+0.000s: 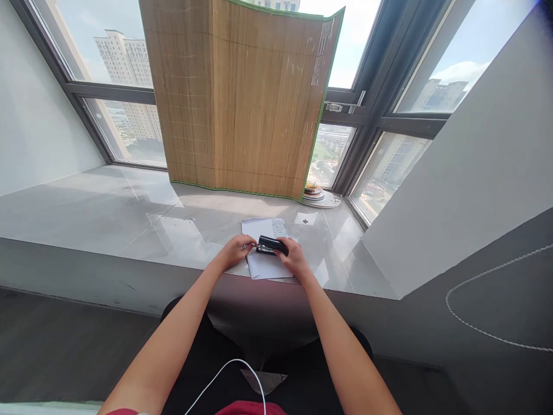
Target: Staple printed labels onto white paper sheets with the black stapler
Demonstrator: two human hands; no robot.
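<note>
A black stapler (272, 244) is held over white paper sheets (266, 266) on the window ledge. My right hand (295, 257) is wrapped round its right end. At the stapler's left end my left hand (237, 251) is closed in a pinch. Something small and shiny shows at its fingertips, too small to make out. One sheet by the stapler has a printed pattern (280, 227). Just behind and to the right, a small white paper (306, 219) carries a few small dark pieces, perhaps staples.
A bamboo mat (254, 104) with green edging stands against the window behind the ledge (108, 213). Stacked plates (314, 194) sit at its right. A white cable (237, 361) crosses my lap. A beaded cord (458, 288) hangs at right.
</note>
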